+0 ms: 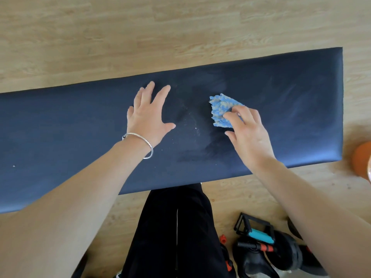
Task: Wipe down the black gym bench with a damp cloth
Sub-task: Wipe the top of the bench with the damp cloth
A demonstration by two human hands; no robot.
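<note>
Cloth point(220, 109), blue, shaggy, centre-right of frame, on black surface point(291, 117). Right grip point(249, 135) clasps cloth, fingers curled over it, pressing down. Left grip point(148, 115) released, flat on surface left of cloth, fingers spread, bracelet point(140, 141) on wrist. White specks point(195, 128) between grips. Wood floor point(120, 37) around; exercise gear point(261, 241) lower right.

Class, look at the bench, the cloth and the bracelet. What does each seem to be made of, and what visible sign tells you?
The bench: probably vinyl or imitation leather over padding, matte black; smooth skin, rounded edges, pale wipe streaks.
The cloth: looks like microfibre, blue and grey; shaggy tufts.
The bracelet: likely polished silver-coloured metal; thin, bright glints.
</note>
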